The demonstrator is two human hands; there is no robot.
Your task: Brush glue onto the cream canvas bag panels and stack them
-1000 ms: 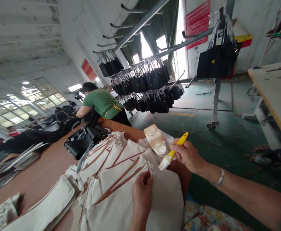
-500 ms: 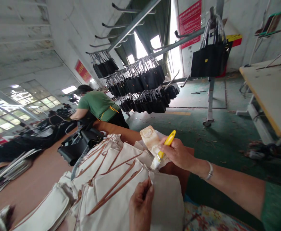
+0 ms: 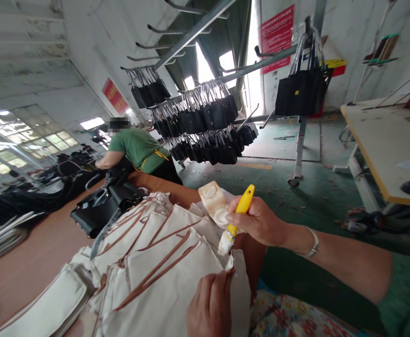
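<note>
My right hand (image 3: 257,220) holds a brush with a yellow handle (image 3: 245,201), its white-coated bristles pointing down by the upper edge of a pale fabric piece. Fingers pinched, my left hand (image 3: 210,299) grips the edge of that pale piece (image 3: 241,276). More cream pieces with brown strips (image 3: 169,262) lie piled to the left, overlapping one another. Just behind the brush is a stained tan container (image 3: 210,194) with whitish paste, partly hidden by my right hand.
Black bags (image 3: 101,210) lie on the brown table (image 3: 64,241). Beyond it, a person in green (image 3: 138,150) bends forward. A rack of black bags (image 3: 205,114) stands behind, and a pale worktable (image 3: 376,140) is at the right.
My left hand has turned knuckles-up at the piece's edge, which is now raised. The brush has tipped more upright and its bristles sit a little lower. The view has shifted slightly.
</note>
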